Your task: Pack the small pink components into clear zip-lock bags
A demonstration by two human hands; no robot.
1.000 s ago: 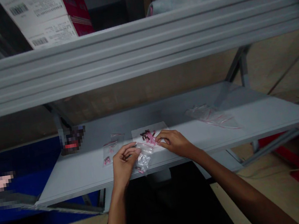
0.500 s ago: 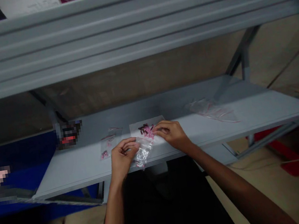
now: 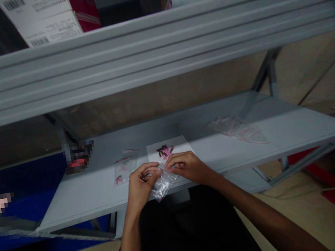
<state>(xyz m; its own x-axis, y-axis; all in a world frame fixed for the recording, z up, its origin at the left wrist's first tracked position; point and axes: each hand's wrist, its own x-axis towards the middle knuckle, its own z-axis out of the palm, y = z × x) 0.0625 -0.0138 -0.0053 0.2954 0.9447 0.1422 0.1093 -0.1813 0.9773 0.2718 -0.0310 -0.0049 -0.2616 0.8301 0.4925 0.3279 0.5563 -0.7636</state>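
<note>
We hold a small clear bag [image 3: 162,181] with both hands at the front edge of the grey shelf [image 3: 240,148]. We cannot tell what is inside it. Our left hand [image 3: 140,184] pinches one side and our right hand [image 3: 187,168] pinches the top, fingers closed on it. Little pink and dark bits [image 3: 164,151] lie on white paper [image 3: 180,144] just behind. Two filled bags [image 3: 124,168] sit to the left. A second ago our right hand was picking at the bits; now it has come to the bag.
</note>
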